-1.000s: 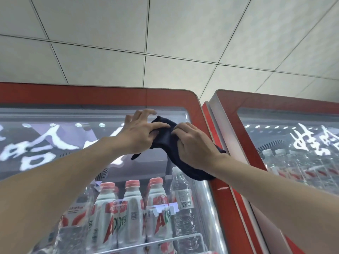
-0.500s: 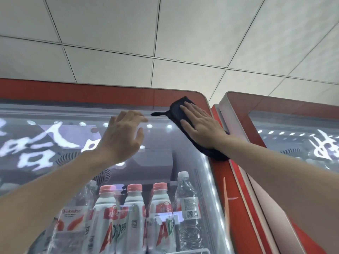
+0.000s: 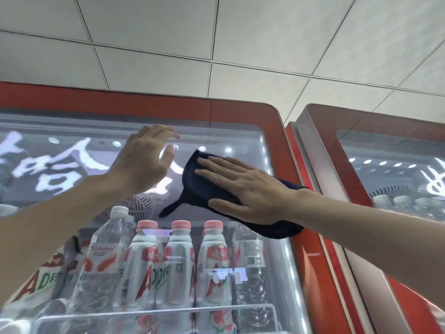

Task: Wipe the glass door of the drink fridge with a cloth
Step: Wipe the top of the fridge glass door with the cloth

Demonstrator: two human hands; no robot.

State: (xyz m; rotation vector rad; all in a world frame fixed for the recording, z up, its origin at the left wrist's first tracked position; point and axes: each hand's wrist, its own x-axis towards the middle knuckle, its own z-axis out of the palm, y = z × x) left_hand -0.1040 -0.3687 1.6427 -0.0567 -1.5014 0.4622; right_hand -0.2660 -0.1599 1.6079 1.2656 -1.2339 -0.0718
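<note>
The glass door (image 3: 72, 189) of a red-framed drink fridge fills the lower left of the head view. A dark navy cloth (image 3: 192, 184) lies flat against the upper right part of the glass. My right hand (image 3: 243, 189) presses on the cloth with straight, spread fingers. Left of the cloth, my left hand (image 3: 147, 160) is raised near the top of the glass, fingers relaxed and holding nothing. I cannot tell whether it touches the glass.
Behind the glass stand several bottles (image 3: 175, 263) with pink caps and clear water bottles on a wire shelf. A second red fridge (image 3: 385, 189) stands close on the right. The door's red frame (image 3: 284, 145) borders the cloth's right side. White ceiling tiles are above.
My right hand has slid the cloth down and left from the door's top right corner onto the glass. My left hand let go of the cloth earlier and stays raised.
</note>
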